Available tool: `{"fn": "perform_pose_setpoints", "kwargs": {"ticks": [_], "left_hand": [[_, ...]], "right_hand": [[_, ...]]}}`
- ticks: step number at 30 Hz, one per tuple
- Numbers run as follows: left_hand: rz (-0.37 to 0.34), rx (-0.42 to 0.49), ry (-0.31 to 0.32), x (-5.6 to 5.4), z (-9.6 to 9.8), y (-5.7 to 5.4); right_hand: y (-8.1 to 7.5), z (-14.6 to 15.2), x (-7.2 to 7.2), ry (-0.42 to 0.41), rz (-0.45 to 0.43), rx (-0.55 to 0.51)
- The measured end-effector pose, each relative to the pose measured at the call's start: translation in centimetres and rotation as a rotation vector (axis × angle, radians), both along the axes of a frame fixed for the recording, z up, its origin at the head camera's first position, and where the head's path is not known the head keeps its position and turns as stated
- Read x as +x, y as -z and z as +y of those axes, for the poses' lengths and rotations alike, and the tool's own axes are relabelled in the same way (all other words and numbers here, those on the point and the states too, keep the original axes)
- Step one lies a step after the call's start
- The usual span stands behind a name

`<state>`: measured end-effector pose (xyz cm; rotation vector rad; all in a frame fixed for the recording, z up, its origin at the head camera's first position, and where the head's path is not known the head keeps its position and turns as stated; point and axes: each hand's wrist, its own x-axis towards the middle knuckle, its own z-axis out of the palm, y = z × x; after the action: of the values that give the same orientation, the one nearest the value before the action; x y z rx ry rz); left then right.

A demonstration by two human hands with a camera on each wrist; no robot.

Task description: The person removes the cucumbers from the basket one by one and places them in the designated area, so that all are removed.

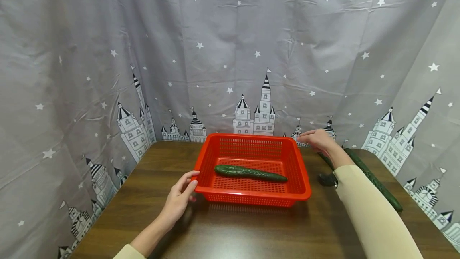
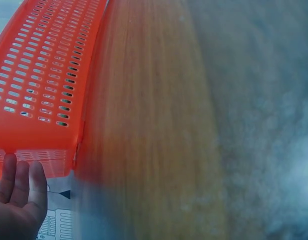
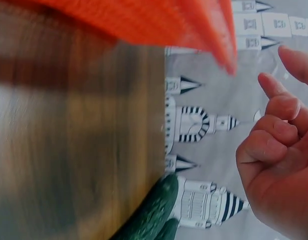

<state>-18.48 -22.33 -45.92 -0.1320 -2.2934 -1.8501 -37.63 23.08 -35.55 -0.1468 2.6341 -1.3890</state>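
A red plastic basket with slotted walls stands in the middle of the wooden table, its long side facing me. Inside it lies one long dark green cucumber. My left hand grips the basket's near left corner, thumb over the rim and fingers against the outer wall. In the left wrist view, three fingertips show at the basket's end wall. Close to the far right corner hovers my right hand, holding nothing. The right wrist view shows its index finger and thumb extended, apart from the basket rim, other fingers loosely bent.
On the right side of the table lies a long cucumber. Another cucumber is partly hidden behind my right forearm. A small black object shows beside the right cuff. A grey curtain printed with castles and stars surrounds the table.
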Motion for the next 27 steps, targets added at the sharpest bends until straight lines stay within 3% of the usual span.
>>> {"fn": "perform_pose_setpoints", "kwargs": {"ticks": [6, 13, 27], "left_hand": [[0.017, -0.002, -0.007, 0.0, 0.1, -0.2], [0.012, -0.003, -0.015, 0.1, 0.2, -0.1], [0.048, 0.004, -0.005, 0.5, 0.4, -0.2]], "right_hand": [[-0.9, -2.4, -0.5, -0.026, -0.046, -0.085], [-0.8, -5.0, -0.9, -0.087, -0.122, -0.167], [0.5, -9.6, -1.4, -0.197, -0.199, -0.172]]}}
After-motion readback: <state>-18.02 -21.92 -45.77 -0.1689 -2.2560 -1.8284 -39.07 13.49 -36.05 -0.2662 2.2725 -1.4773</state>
